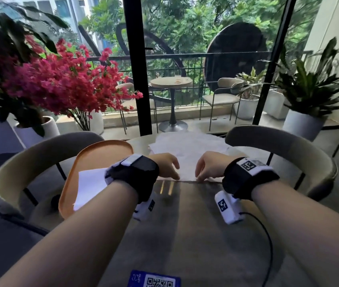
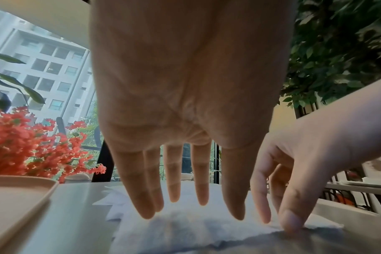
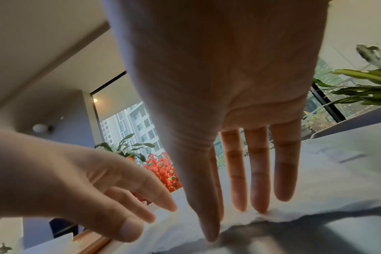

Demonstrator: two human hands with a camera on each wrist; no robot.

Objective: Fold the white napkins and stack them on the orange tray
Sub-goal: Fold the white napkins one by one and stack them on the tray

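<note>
A round, glossy grey-brown worktop point(image 1: 185, 235) carries a rounded orange plastic tray point(image 1: 94, 156) at its left, loose white paper napkins point(image 1: 187, 150) spread across the far middle, and a blue QR-code card point(image 1: 154, 279) at the near edge.

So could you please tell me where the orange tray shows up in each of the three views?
Head: orange tray left of centre, beside the left hand.
Left wrist: its rim at the lower left edge.
Right wrist: only a rim sliver at the bottom left.
Shared landmark: the red flowers.
</note>
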